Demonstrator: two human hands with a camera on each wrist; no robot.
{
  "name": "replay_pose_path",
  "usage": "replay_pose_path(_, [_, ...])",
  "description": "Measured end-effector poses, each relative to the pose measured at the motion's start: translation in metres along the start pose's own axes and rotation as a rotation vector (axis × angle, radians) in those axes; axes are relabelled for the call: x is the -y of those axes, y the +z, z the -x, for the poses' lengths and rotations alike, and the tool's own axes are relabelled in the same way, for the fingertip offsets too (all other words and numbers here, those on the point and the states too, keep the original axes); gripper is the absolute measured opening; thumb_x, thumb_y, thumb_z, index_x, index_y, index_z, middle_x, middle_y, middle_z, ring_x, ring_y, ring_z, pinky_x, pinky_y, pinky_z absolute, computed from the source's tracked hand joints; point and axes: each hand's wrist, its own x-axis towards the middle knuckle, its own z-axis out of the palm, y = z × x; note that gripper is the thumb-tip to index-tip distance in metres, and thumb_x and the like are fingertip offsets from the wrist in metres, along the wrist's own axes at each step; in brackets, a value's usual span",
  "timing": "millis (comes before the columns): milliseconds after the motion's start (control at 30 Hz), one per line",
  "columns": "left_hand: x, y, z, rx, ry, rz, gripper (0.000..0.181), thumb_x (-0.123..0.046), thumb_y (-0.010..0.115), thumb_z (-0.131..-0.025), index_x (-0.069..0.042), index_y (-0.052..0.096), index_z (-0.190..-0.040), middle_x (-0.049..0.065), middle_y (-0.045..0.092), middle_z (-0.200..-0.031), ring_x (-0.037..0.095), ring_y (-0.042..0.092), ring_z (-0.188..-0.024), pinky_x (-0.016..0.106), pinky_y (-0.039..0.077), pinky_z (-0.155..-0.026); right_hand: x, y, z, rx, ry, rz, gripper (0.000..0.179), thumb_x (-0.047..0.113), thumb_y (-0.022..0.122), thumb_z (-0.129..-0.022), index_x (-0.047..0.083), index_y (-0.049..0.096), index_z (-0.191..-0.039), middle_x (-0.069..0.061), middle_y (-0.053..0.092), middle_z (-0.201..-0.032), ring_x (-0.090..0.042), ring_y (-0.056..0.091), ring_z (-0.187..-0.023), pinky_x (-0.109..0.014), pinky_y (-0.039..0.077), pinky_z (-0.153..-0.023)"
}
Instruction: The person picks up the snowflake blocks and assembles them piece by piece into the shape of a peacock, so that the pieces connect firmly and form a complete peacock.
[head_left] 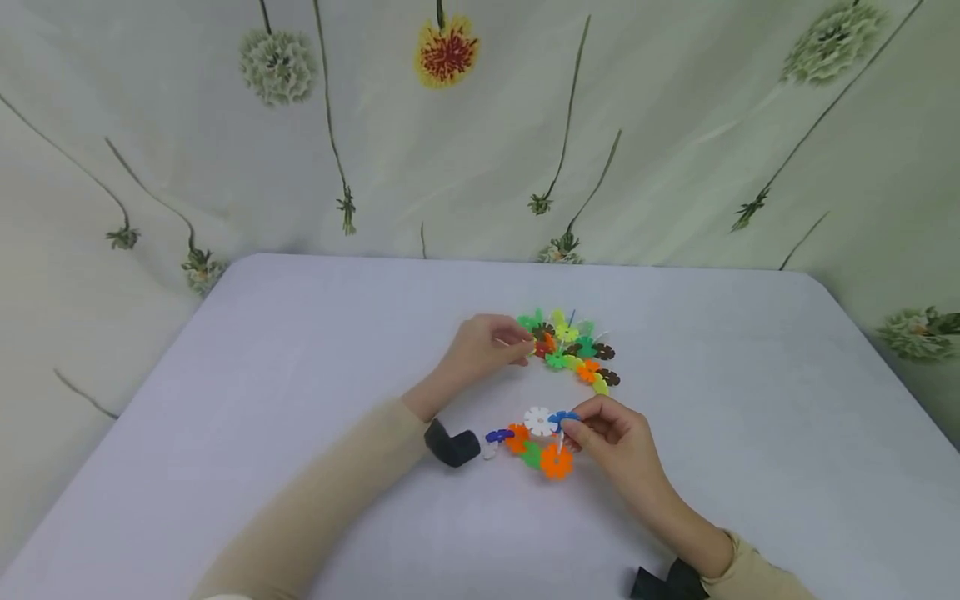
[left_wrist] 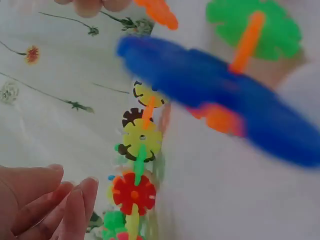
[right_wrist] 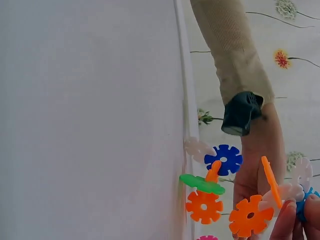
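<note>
My right hand pinches a blue snowflake disc between thumb and fingers. That disc belongs to a linked chain with a white disc, orange discs, a green one and a dark blue one. In the right wrist view, only the fingertips show at the lower right corner. My left hand is beside a group of joined multicoloured discs. Its fingers are loosely bent, with no piece visible between them in the left wrist view.
A white cloth covers the table. Behind it hangs a flower-print cloth. A black wrist device sits at the left wrist, and another at the right.
</note>
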Motion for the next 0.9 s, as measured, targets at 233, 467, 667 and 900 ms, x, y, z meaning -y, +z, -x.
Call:
replay_pose_path(233, [-0.023,0.024,-0.046,0.065,-0.012,-0.450,0.021,-0.027,0.071,-0.085,-0.007,0.071,-0.091,-0.001,0.062,-0.079,0.013,0.055,-0.067,0.020,0.044,-0.058,-0.005,-0.002,0.002,-0.004,0.011,0.005,0.008,-0.004,0.063,-0.086,-0.010,0.058,-0.087,-0.013,0.060,-0.077,-0.017,0.060,-0.065,-0.028,0.054,-0.063])
replay_pose_path(467, [-0.025,0.033,-0.066,0.125,-0.120,-0.573,0.025,-0.034,0.074,-0.081,-0.010,0.069,-0.079,-0.002,0.059,-0.065,0.013,0.052,-0.057,0.022,0.041,-0.049,-0.007,-0.002,0.000,0.023,-0.034,0.007,0.008,-0.004,0.063,-0.086,-0.010,0.057,-0.087,-0.013,0.059,-0.075,-0.017,0.059,-0.063,-0.029,0.054,-0.062])
replay_pose_path(667, [-0.023,0.038,-0.071,0.106,-0.159,-0.577,0.027,-0.035,0.071,-0.083,-0.009,0.066,-0.077,-0.001,0.058,-0.065,0.012,0.049,-0.056,0.022,0.038,-0.049,-0.006,-0.003,0.001,0.019,-0.025,0.004,0.009,-0.004,0.064,-0.086,-0.009,0.057,-0.087,-0.012,0.061,-0.075,-0.017,0.060,-0.064,-0.029,0.054,-0.063])
replay_pose_path(900, [-0.024,0.037,-0.069,0.094,-0.139,-0.536,0.014,-0.019,0.069,-0.083,-0.006,0.064,-0.078,0.001,0.059,-0.066,0.013,0.051,-0.055,0.021,0.041,-0.049,-0.005,-0.003,0.002,0.019,-0.035,-0.013,0.010,-0.003,0.063,-0.086,-0.010,0.056,-0.087,-0.012,0.061,-0.074,-0.017,0.059,-0.064,-0.029,0.054,-0.063])
